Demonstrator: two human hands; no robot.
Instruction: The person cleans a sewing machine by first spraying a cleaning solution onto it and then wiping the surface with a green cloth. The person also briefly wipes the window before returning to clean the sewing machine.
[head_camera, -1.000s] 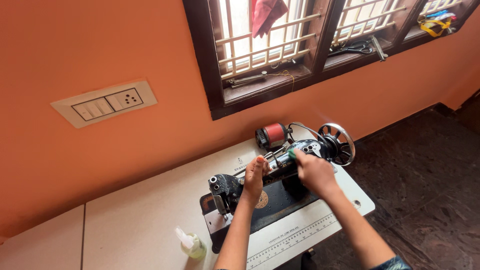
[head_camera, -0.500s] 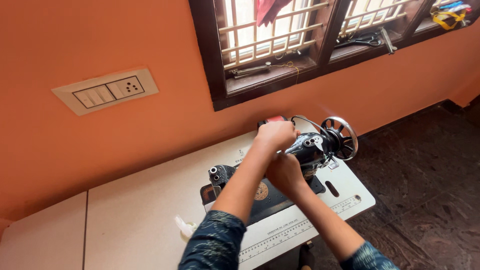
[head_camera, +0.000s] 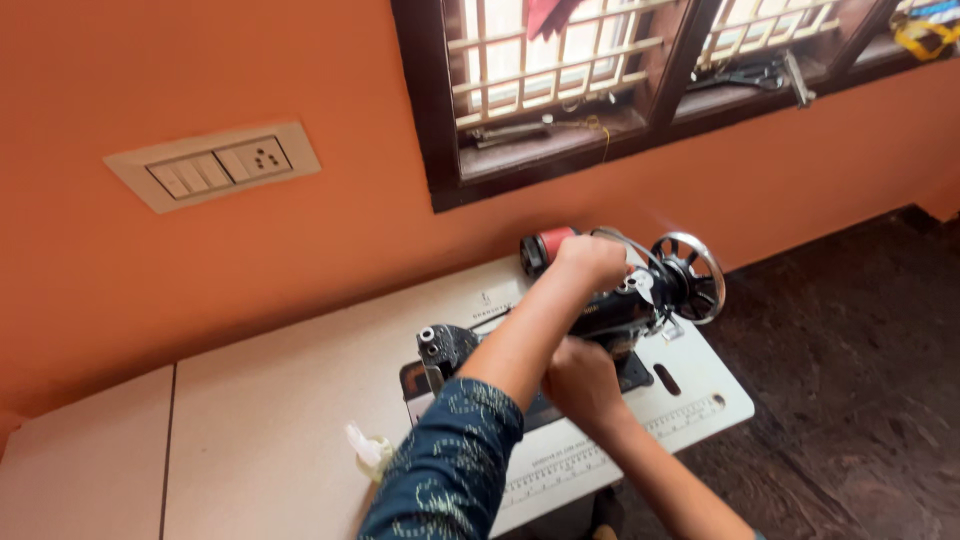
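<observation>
Wide bare room lies on the surface (head_camera: 250, 420) at lower left of the frame, broken only by a small pale bottle (head_camera: 368, 452) near the lower middle. The middle is crowded: the black sewing machine (head_camera: 450, 350) stands there, its handwheel (head_camera: 690, 277) at the right end and a red motor (head_camera: 545, 248) just behind it, close to the orange wall (head_camera: 200, 280). The left hand (head_camera: 592, 260) reaches across the machine's top by the motor, and the right hand (head_camera: 580, 382) blocks its front. A narrow bare strip of surface stays free right of the machine.
</observation>
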